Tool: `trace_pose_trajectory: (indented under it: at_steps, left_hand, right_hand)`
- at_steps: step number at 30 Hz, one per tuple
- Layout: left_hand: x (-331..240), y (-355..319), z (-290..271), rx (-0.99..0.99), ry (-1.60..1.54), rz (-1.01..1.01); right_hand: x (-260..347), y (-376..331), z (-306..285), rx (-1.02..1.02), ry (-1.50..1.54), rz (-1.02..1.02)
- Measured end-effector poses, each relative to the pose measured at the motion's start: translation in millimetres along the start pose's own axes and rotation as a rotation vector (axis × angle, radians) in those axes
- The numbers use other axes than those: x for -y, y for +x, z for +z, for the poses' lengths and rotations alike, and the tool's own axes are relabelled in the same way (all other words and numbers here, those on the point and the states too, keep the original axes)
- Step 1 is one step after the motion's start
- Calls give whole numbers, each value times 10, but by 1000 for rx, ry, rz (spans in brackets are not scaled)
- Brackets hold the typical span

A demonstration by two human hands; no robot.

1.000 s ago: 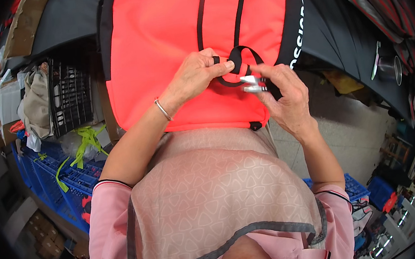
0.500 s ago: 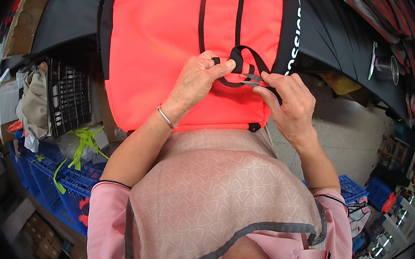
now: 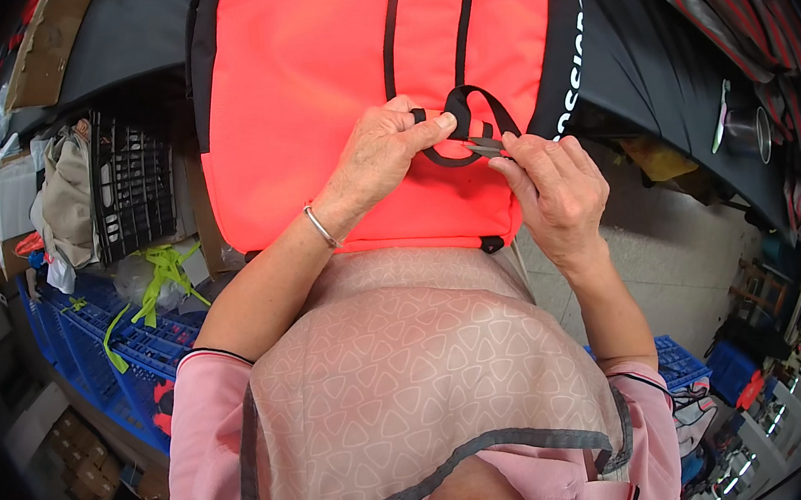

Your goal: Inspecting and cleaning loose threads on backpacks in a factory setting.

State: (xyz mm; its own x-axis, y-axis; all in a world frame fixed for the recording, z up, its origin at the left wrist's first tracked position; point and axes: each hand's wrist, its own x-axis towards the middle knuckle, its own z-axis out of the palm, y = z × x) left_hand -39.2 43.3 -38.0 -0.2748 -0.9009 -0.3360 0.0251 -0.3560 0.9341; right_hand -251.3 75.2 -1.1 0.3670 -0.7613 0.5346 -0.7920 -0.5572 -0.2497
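Note:
In front of me lies a bright coral-red bag (image 3: 310,114) with black side panels and narrow black trim lines. My left hand (image 3: 388,143) pinches a black webbing strap (image 3: 458,111) near the bag's lower right part, thumb on top. From there the strap loops up and over to the right. My right hand (image 3: 558,187) is closed around small thread snips (image 3: 484,147), whose grey blades point left, close together, beside the strap and just right of my left thumb. The snips' handle is hidden in my right fingers.
A dark-covered table (image 3: 638,63) extends right of the bag, with a metal cup (image 3: 746,135) and striped fabric pieces (image 3: 735,15) on it. At left stand a black crate (image 3: 132,184) and blue plastic crates (image 3: 121,354) with yellow-green strips (image 3: 164,278).
The snips' blades have come together from slightly apart, and my right hand has shifted a little. My left hand keeps its pinch on the strap.

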Motion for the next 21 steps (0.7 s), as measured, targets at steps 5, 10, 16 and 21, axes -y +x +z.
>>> trace_pose_trajectory:
  at_steps: [5,10,16,21]
  left_hand:
    - [-52,-17,5,-3,52,-24]
    - [-48,-20,17,-22,42,0]
    - [-66,-19,16,-40,79,21]
    - [35,24,25,-38,10,33]
  right_hand:
    - [-34,-26,45,-26,-10,-37]
    - [-20,-18,27,-31,-89,-82]
    - [-22,-21,32,-32,-77,-89]
    - [-46,-51,94,-56,-48,-89]
